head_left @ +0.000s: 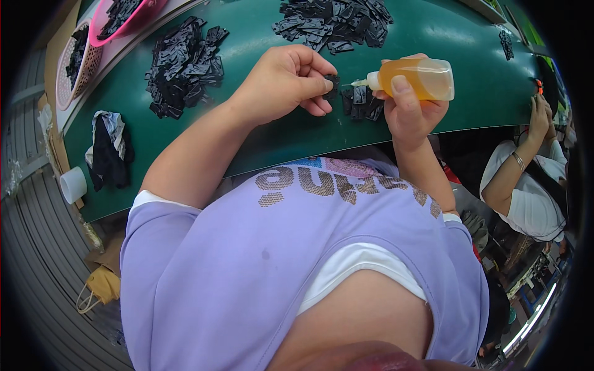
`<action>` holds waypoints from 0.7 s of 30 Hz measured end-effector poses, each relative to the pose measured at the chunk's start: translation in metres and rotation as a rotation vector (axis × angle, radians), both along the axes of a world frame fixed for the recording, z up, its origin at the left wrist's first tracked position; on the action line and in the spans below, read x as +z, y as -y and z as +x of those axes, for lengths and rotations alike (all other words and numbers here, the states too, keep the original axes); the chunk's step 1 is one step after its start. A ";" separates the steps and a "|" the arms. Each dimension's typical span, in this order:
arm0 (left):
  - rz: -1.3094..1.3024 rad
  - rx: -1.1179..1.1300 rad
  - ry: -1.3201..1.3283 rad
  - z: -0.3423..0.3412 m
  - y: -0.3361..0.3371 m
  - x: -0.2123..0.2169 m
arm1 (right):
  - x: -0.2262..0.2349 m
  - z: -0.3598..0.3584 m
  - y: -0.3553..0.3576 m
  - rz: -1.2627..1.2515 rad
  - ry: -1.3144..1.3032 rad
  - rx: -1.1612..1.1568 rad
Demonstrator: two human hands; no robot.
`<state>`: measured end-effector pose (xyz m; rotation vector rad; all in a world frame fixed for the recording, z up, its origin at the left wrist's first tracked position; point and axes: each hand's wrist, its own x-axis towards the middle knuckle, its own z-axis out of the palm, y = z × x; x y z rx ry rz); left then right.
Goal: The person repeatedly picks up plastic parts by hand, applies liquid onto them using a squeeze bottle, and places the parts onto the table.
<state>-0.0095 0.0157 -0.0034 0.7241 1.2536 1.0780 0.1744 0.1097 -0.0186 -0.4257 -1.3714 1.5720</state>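
Pinched between the thumb and fingers of my left hand point(294, 83) is a small black plastic part point(332, 88). My right hand point(409, 111) grips a squeeze bottle point(424, 78) of amber liquid, tipped on its side. The bottle's thin nozzle point(356, 83) points left at the black part, with only a small gap between them. Just below the nozzle, a few more black parts point(361, 104) lie on the green table point(247, 139). Whether liquid is coming out is too small to tell.
Heaps of black parts lie at the far middle point(334, 21) and left point(185, 68). A pink basin point(128, 21) and a pale basket point(80, 62) hold more at far left. Dark cloth point(110, 145) and a white cup point(73, 185) sit left. A co-worker's arm point(526, 145) is right.
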 end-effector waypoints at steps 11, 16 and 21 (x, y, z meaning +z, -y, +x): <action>0.005 -0.005 0.002 0.000 -0.001 0.000 | -0.004 -0.001 0.000 0.217 0.132 0.094; 0.009 -0.016 -0.003 0.000 0.000 -0.001 | -0.001 -0.006 0.001 0.288 0.082 0.100; 0.005 -0.013 0.001 0.002 0.001 -0.002 | -0.004 -0.004 0.002 0.262 0.096 0.080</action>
